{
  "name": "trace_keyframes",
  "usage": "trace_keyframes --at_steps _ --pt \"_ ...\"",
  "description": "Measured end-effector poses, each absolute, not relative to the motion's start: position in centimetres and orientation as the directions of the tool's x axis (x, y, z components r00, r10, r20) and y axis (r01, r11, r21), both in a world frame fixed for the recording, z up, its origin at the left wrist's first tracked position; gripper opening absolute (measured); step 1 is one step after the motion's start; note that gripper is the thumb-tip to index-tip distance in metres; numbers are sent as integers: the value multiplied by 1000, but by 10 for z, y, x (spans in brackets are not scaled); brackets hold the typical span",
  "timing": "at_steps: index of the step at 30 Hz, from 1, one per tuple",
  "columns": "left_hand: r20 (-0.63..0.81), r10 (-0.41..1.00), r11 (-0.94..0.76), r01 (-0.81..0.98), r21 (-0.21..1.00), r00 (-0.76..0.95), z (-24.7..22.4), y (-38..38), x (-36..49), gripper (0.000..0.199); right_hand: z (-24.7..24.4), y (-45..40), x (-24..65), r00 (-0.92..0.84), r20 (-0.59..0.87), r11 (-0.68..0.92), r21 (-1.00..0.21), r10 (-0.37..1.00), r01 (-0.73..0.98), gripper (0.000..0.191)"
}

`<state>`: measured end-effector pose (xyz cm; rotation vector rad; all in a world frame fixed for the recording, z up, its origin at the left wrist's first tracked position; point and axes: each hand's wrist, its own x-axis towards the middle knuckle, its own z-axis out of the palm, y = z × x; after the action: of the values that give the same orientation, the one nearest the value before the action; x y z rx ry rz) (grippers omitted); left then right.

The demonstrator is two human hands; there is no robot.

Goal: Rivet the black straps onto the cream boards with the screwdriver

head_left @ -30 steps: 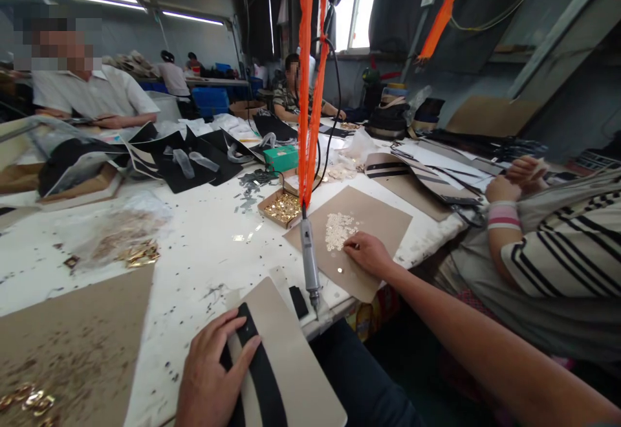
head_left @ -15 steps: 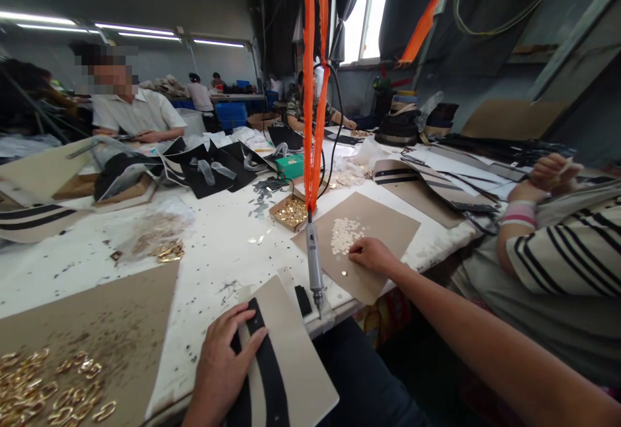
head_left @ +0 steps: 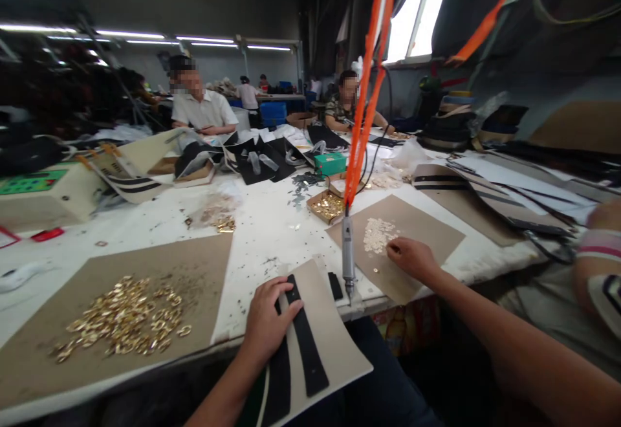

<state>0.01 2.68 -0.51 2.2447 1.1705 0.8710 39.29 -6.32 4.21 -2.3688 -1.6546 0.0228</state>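
My left hand (head_left: 269,317) lies on a beige panel (head_left: 334,343) with two black straps. Its fingers and thumb are apart, resting on the upper face around the end of one strap (head_left: 308,356). The panel tilts from the table edge over my lap. At a pile of small pale discs (head_left: 377,235), my right hand (head_left: 410,257) has its fingertips pinched together; whatever is between them is hidden. One loose disc (head_left: 376,270) lies below the pile. Between my hands an upright metal screwdriver-like power tool (head_left: 348,252) hangs from orange straps (head_left: 366,110).
Gold oval rings (head_left: 126,317) lie heaped on a brown sheet at left. A box of gold pieces (head_left: 327,206) and a green box (head_left: 330,164) stand behind the tool. A co-worker's arm (head_left: 599,246) is at right; other people (head_left: 204,107) sit across the table.
The view has swung left, so things appear farther right and more of the gold rings shows. My left hand stays on the panel, and my right hand stays by the discs.
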Motion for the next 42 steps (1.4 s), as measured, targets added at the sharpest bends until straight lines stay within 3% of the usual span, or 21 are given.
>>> trace_keyframes --at_steps 5,7,10,15,29,31,34,37,42 --pt "323 850 -518 552 654 415 2 17 2 28 77 -67 311 114 174 13 -601 978 799 28" --pt "326 850 -518 547 657 413 3 15 2 30 82 -58 267 -43 129 120 -680 991 723 25" --pt "330 849 -520 534 667 414 3 12 1 31 72 -35 217 -144 67 148 -715 987 683 22" --pt "324 854 -511 535 673 408 3 10 2 32 44 -7 191 -168 -23 116 -630 986 768 19" --pt "311 861 -497 531 687 403 1 12 3 31 40 8 182 -16 -135 -61 -548 991 834 11" --pt "303 861 -495 534 685 409 2 12 3 31 38 6 181 -25 -107 -44 -591 994 806 11" --pt "312 856 -504 532 681 412 1 13 3 31 37 -10 183 -3 7 8 -766 1000 643 13" --pt "324 856 -507 532 678 402 0 15 3 30 41 -36 199 195 120 16 -884 973 466 24" --pt "327 848 -519 527 673 416 0 19 2 27 47 -61 254 579 236 -58 -895 780 442 45"
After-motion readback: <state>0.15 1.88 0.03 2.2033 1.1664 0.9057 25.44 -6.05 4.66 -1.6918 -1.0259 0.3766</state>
